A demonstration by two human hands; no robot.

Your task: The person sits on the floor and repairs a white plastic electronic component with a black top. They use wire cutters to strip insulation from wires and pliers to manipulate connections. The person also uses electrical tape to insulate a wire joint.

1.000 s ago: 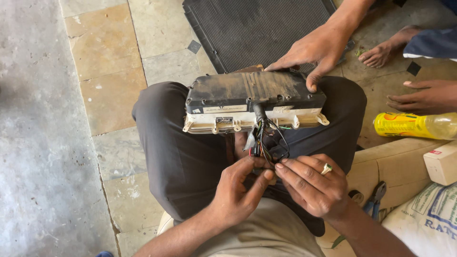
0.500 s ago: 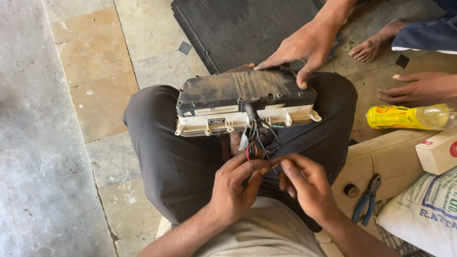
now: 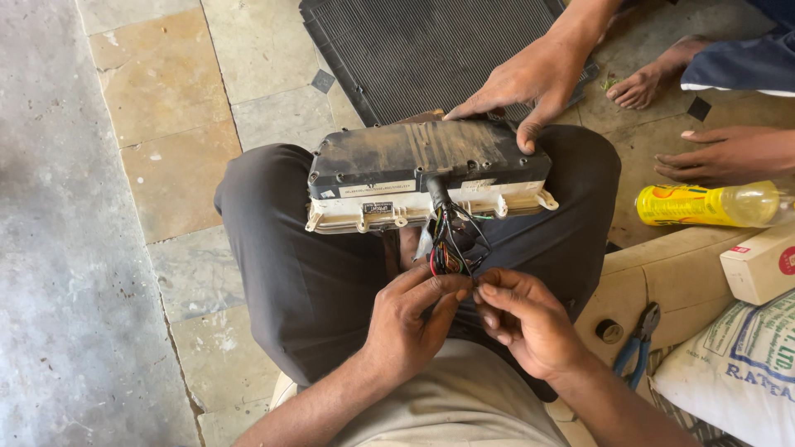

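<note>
Your right hand (image 3: 530,323) has closed in beside your left hand (image 3: 410,327); both sets of fingers pinch the multicoloured wire bundle (image 3: 450,248) hanging from the dusty black-and-cream instrument housing (image 3: 397,174).

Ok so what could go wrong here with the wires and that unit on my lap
Both hands, left and right, pinch thin wires that run up to the unit; a hard tug might snap one or strain its plug. The unit only rests across the knees, steadied by another person's hand, so it could slide off if that hand lifts. The pliers lie out by the right elbow, easy to knock.
</note>
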